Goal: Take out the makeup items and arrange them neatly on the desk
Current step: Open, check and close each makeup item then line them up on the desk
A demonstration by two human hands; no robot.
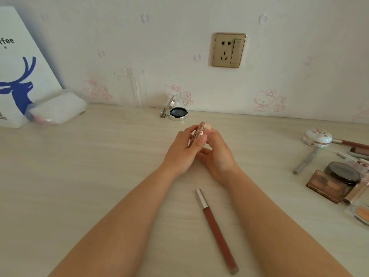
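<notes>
Both hands point(199, 150) hold a round compact point(196, 134) (patterned lid) above the desk point(99, 176).

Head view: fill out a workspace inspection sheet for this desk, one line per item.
Surface: pale wood-grain desk, against a wall.
Job's things: small round compact held up between both hands; lip gloss tube lying between the forearms; open round case by the wall; pile of makeup at the right edge.
Clutter: clear acrylic holder; plastic pouch; white paper bag with a blue deer.
Grippers: left hand grips the compact; right hand curls round its far side.
Cables: nothing seen.
Surroundings: cartoon-cat wallpaper; gold wall socket.
</notes>
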